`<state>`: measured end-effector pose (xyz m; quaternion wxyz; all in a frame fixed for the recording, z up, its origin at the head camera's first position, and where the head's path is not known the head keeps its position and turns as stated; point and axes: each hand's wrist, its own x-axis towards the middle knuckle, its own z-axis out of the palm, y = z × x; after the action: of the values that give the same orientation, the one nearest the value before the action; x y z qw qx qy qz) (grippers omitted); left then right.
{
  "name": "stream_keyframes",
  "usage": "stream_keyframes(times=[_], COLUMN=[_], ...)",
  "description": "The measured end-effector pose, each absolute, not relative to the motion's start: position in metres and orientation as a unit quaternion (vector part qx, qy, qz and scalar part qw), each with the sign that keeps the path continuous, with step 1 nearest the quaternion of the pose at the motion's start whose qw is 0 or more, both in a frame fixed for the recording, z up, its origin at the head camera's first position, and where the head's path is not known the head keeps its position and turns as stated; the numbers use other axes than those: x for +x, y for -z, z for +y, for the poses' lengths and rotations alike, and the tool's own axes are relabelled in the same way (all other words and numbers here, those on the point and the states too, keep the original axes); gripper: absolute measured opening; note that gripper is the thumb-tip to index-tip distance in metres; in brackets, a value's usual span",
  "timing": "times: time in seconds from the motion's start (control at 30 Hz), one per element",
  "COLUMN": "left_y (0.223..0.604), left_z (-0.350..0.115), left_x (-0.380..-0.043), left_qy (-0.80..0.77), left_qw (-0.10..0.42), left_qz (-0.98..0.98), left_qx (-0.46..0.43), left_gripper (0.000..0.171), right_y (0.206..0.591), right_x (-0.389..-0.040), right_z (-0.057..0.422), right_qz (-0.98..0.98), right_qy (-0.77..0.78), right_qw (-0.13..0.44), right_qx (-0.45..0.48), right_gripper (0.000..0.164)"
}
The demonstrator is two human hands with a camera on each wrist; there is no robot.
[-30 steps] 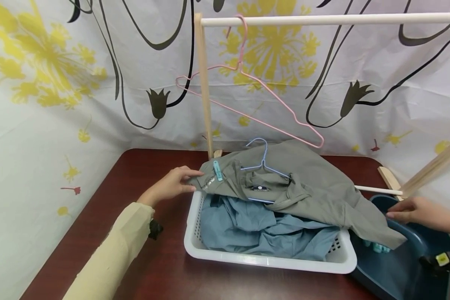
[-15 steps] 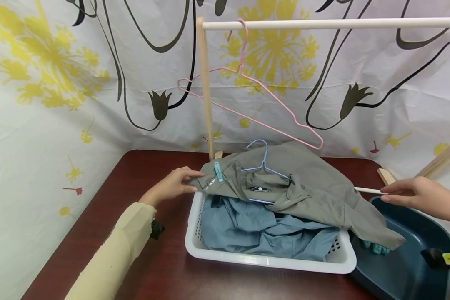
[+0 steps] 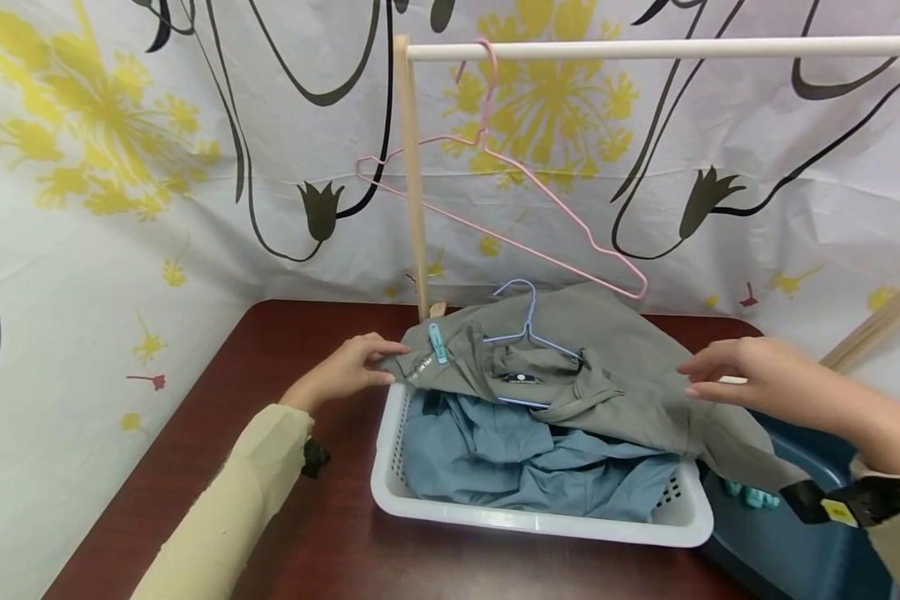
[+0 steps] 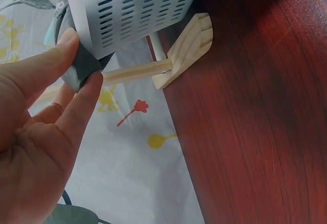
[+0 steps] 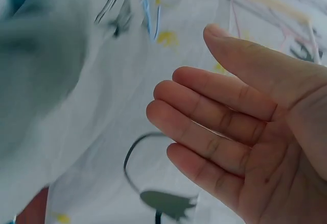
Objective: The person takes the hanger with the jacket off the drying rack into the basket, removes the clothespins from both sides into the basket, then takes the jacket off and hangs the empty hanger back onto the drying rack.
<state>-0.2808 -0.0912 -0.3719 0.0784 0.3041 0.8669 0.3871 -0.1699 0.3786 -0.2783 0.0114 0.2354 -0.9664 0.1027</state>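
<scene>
A grey shirt [image 3: 630, 333] lies spread over the back of a white basket [image 3: 540, 523], a blue hanger [image 3: 530, 304] inside its collar. One teal clothespin [image 3: 437, 342] is on the shirt at the left. My left hand [image 3: 345, 372] pinches the shirt's left end; in the left wrist view thumb and fingers press the grey cloth [image 4: 82, 68] between them. Over the shirt's right part hovers my right hand [image 3: 787, 387], holding nothing. In the right wrist view its fingers [image 5: 204, 114] are loosely bent and apart from the cloth. Blue-grey fabric [image 3: 495, 450] fills the basket.
A pink hanger [image 3: 490, 100] hangs from the rack's white bar [image 3: 682, 48]. The rack's left post [image 3: 411, 183] rises behind the basket. To the right stands a dark blue tub [image 3: 795, 533] with several teal clothespins [image 3: 757, 497], partly under the shirt.
My right hand has come up from the blue tub and moved left to the shirt's right side. The left hand stays at the shirt's left end.
</scene>
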Motion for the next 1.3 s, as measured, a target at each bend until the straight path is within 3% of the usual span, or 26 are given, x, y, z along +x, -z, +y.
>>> stream_keyframes(times=[0.37, 0.8, 1.3], left_y=[0.375, 0.376, 0.375], left_z=[-0.095, -0.095, -0.095], left_x=[-0.284, -0.285, -0.284], left_qy=[-0.381, -0.385, -0.379], left_qw=[0.074, 0.072, 0.066], left_qz=[0.869, 0.867, 0.868], left_qx=[0.308, 0.309, 0.315], left_gripper=[0.042, 0.042, 0.042], right_y=[0.271, 0.266, 0.265], right_x=[-0.189, -0.210, -0.254], right_z=[0.336, 0.286, 0.223], right_qz=[-0.943, -0.921, -0.899], right_qy=[-0.133, -0.176, -0.174], right_qw=[-0.016, -0.083, -0.119], right_qx=[0.304, 0.339, 0.385], right_gripper=[0.022, 0.035, 0.029])
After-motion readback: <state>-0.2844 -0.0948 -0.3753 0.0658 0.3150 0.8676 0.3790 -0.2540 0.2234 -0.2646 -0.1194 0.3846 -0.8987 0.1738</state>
